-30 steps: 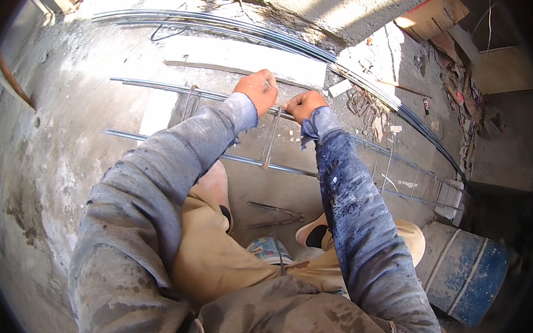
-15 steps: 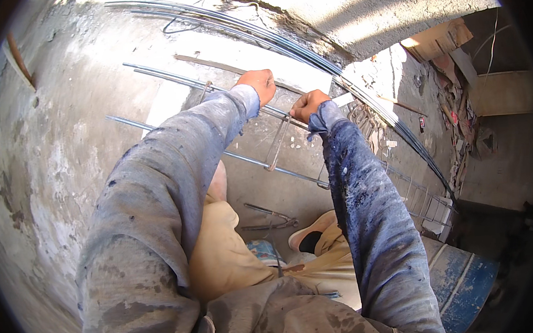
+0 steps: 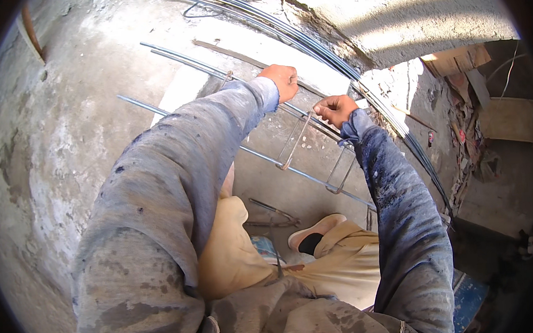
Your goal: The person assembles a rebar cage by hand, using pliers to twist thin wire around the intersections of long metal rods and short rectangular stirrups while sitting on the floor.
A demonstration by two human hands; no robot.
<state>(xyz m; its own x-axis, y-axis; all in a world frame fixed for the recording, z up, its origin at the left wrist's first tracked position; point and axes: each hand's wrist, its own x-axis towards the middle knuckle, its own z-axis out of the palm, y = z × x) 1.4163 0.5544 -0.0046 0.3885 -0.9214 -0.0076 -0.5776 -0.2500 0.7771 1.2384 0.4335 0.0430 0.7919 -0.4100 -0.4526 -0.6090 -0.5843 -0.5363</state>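
A rebar cage of long steel rods (image 3: 259,153) with rectangular stirrups (image 3: 296,141) lies across the floor in front of me. My left hand (image 3: 282,81) is closed just above the far rods; whatever it holds, if anything, is hidden. To its right, my right hand (image 3: 335,110) pinches with thumb and forefinger beside a stirrup's upper corner, where that stirrup meets the far rods. What sits between those fingertips is too small to make out. Another stirrup (image 3: 342,173) stands farther right, partly next to my right sleeve. Long-handled pincers (image 3: 275,211) lie on the floor near my shoe.
A bundle of long rods (image 3: 307,40) curves past the cage on the far side, beside a rough wall (image 3: 416,17). Rubble and scraps (image 3: 464,118) lie at the right. A blue barrel (image 3: 468,304) stands at the lower right. My shoe (image 3: 315,232) is near the cage.
The view has shifted, so the cage and rods appear farther right. My right hand sits slightly lower and apart from my left, its thumb and forefinger now showing at the stirrup corner.
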